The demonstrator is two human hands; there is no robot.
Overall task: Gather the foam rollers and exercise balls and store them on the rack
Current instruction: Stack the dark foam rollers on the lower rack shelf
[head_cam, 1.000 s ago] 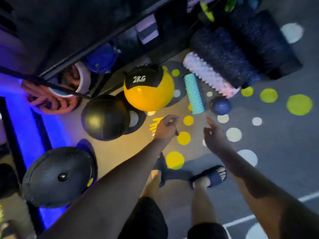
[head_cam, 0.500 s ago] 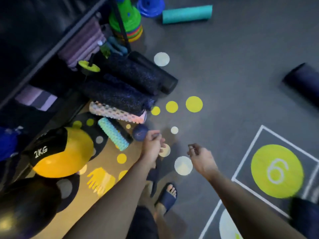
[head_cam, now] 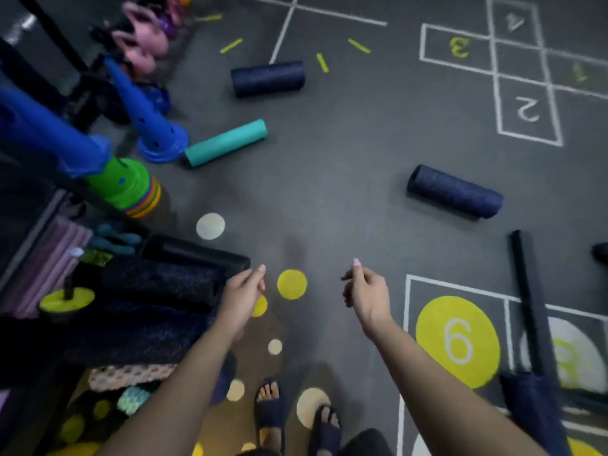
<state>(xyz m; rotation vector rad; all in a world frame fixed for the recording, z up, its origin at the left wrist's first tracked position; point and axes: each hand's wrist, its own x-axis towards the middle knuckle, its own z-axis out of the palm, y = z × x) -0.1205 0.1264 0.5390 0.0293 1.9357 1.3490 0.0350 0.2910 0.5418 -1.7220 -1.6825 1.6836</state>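
1. Spreading across the whole view, the grey floor [head_cam: 329,199] carries white hopscotch boxes, a yellow disc with a 6, and scattered yellow and pale dots.
2. The rack [head_cam: 36,222] runs down the left edge, dark and mostly in shadow.
3. A pile of dark speckled rollers [head_cam: 148,291] lies on the floor just beside the rack, packed side by side, with a smooth black roller [head_cam: 197,255] at its far side.
4. One navy roller [head_cam: 455,192] lies alone on the open floor to the right, well apart from the rack; it is a short, thick, speckled cylinder.
5. A second navy roller [head_cam: 268,79] of the same look lies farther off, near the top of the view.
6. The teal roller [head_cam: 227,143] is slimmer and smooth, with one end close to a blue cone [head_cam: 148,116].
7. A pale knobbly roller [head_cam: 131,375] and a mint ridged roller [head_cam: 135,399] lie near the rack, partly hidden by the left forearm.
8. The left hand [head_cam: 243,297] hangs over the floor with fingers loosely curled, holding nothing.
9. The right hand [head_cam: 365,291] is likewise loosely curled and holds nothing.
10. A small dark-blue ball [head_cam: 227,373] peeks out from behind the left forearm.
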